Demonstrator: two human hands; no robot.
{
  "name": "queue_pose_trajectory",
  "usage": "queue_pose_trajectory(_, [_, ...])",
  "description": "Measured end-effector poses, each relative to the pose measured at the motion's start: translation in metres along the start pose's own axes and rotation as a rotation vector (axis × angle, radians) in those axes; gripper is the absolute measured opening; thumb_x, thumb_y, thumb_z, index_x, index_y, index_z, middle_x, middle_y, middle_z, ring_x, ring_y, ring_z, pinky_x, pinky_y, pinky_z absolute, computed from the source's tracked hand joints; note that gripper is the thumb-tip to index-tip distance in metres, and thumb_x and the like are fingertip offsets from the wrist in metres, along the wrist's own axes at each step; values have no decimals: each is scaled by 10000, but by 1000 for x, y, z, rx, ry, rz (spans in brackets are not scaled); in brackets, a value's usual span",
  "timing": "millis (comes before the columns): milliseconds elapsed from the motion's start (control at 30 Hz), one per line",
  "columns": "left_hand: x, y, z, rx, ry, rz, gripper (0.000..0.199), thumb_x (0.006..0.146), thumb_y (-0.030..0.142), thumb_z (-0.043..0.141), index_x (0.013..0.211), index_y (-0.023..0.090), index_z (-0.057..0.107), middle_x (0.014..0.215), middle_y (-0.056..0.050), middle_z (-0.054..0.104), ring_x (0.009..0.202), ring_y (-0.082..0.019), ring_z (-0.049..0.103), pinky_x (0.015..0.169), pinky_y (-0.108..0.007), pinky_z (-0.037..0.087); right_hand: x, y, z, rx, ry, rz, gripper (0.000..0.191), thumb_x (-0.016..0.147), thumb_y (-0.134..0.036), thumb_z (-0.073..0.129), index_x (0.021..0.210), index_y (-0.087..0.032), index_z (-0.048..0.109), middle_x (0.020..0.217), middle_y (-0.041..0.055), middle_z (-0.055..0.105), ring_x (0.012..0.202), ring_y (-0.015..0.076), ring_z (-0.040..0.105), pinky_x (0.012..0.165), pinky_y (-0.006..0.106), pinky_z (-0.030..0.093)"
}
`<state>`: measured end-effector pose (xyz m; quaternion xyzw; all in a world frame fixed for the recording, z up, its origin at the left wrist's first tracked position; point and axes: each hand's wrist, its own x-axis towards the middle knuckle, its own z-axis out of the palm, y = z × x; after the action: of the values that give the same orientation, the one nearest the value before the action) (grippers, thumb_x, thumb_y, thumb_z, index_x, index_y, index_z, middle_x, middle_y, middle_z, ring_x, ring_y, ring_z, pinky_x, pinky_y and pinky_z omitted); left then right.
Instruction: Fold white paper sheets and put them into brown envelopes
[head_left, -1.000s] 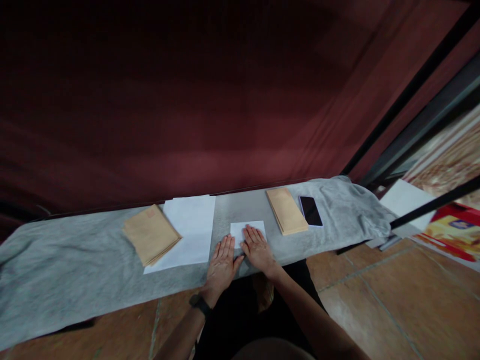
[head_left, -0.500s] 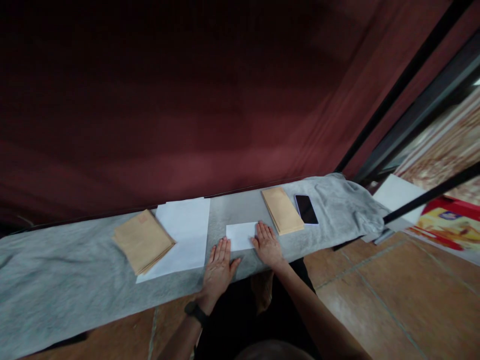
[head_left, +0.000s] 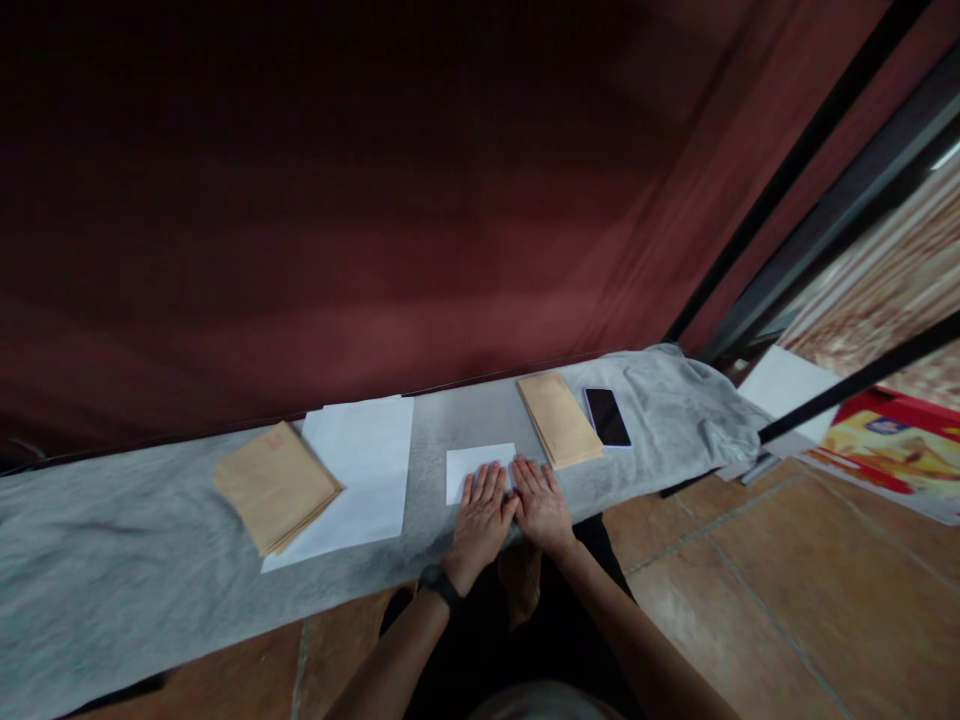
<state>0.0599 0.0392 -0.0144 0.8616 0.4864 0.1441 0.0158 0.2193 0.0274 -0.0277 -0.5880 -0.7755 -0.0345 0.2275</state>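
Observation:
A small white rectangle of paper [head_left: 472,462], which looks folded, lies flat on the grey cloth. My left hand [head_left: 484,510] rests flat over its near edge, fingers stretched out. Beside it, thumbs almost meeting, my right hand [head_left: 541,503] lies flat at the paper's right end with its fingers extended. Both hands cover part of the near side of the paper. Just right of my right hand is a stack of brown envelopes [head_left: 561,418]. To the left, larger white sheets [head_left: 367,470] are partly covered by another pile of brown envelopes [head_left: 277,485].
A dark-screened phone [head_left: 607,417] lies right of the right envelope stack. Grey cloth [head_left: 112,570] covers the long narrow surface, which runs along a dark red wall [head_left: 420,250]. Black poles [head_left: 795,185] slant at the right, near a red and yellow box [head_left: 892,440] on the tiled floor.
My left hand has slid right along the paper's near edge, from its left corner to beside my right hand. My right hand stays at the right end. The view has shifted slightly.

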Motion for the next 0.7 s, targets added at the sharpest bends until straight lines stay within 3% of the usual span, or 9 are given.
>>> queue_pose_trajectory(333, [31, -1, 8, -29, -55, -16, 553, 1026, 388, 324, 1550, 216, 293, 1588, -59, 354, 1514, -259, 196, 1225, -573, 124, -6, 2, -14, 149, -10, -32, 444, 983, -215, 440, 1416, -218, 537, 1404, 70, 597, 1341, 236, 507, 1185, 480, 298])
queue_pose_trajectory(700, [50, -9, 14, -55, -67, -66, 555, 1035, 429, 272, 1551, 227, 306, 1600, -38, 339, 1520, -234, 179, 1240, -521, 75, -7, 3, -12, 161, -24, -45, 466, 965, -212, 454, 1423, -166, 529, 1371, 103, 620, 1335, 253, 512, 1193, 490, 300])
